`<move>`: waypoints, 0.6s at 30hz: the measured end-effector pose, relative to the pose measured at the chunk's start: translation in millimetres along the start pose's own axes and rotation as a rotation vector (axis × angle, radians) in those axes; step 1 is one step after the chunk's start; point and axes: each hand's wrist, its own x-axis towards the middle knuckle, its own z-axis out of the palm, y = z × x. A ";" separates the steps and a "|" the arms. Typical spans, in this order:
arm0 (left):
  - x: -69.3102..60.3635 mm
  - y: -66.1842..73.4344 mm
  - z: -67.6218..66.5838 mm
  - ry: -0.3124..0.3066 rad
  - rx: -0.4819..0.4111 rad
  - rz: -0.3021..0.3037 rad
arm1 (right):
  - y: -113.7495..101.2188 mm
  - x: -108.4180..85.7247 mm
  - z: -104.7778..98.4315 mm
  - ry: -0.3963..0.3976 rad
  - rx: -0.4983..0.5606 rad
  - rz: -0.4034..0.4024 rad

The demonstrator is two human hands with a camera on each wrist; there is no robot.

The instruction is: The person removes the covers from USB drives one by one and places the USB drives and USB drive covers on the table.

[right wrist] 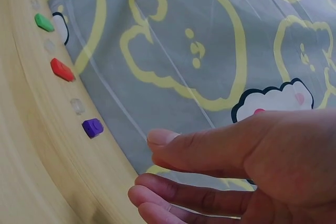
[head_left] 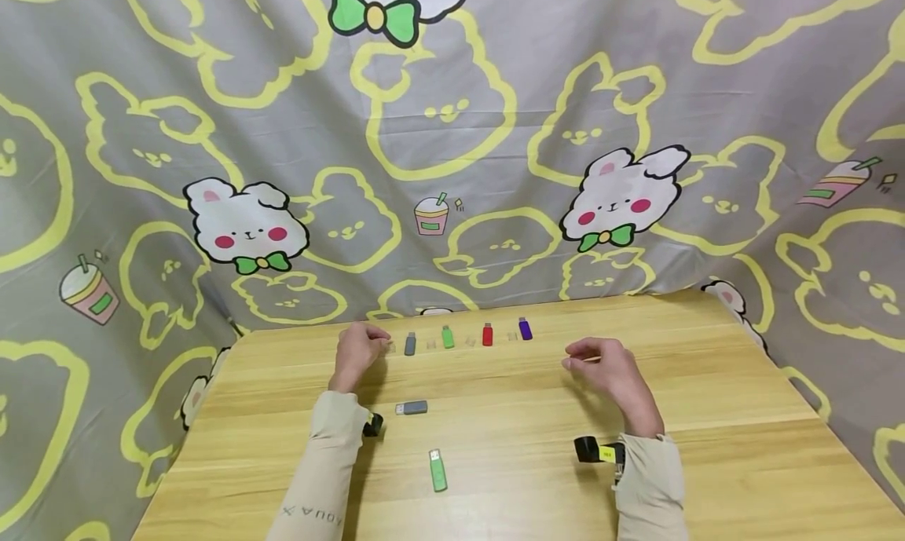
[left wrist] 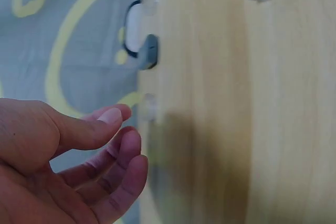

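My left hand (head_left: 359,354) hovers at the left end of a row along the table's back edge, fingers loosely bent and holding nothing. Closest to its fingertips is a small clear piece, probably a cap (left wrist: 149,107), with a slight gap between. Just right of that stands a grey USB stick (head_left: 410,344); green (head_left: 448,337), red (head_left: 488,334) and purple (head_left: 525,329) USB sticks follow, with small clear pieces between them. Over the right part of the table, my right hand (head_left: 601,362) is empty, thumb and fingers apart, nearest the purple stick (right wrist: 93,128).
Nearer the front lie another grey USB stick (head_left: 413,407), sideways, and another green USB stick (head_left: 438,472), lengthwise. The wooden table (head_left: 523,423) meets a patterned grey curtain (head_left: 495,156) behind the row. Both wrists wear black cameras.
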 end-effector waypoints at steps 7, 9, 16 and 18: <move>-28.2 4.3 -17.6 0.042 -0.169 0.009 | -4.1 -1.9 2.3 0.010 -0.007 -0.037; -37.1 5.6 -19.1 0.061 -0.214 0.015 | -6.1 -2.4 3.1 0.010 -0.009 -0.057; -54.7 9.7 -19.2 0.105 -0.373 0.047 | -11.6 -1.9 2.1 0.007 -0.032 -0.094; -56.7 11.0 -18.9 0.100 -0.418 0.050 | -11.4 -1.6 0.9 0.015 -0.039 -0.101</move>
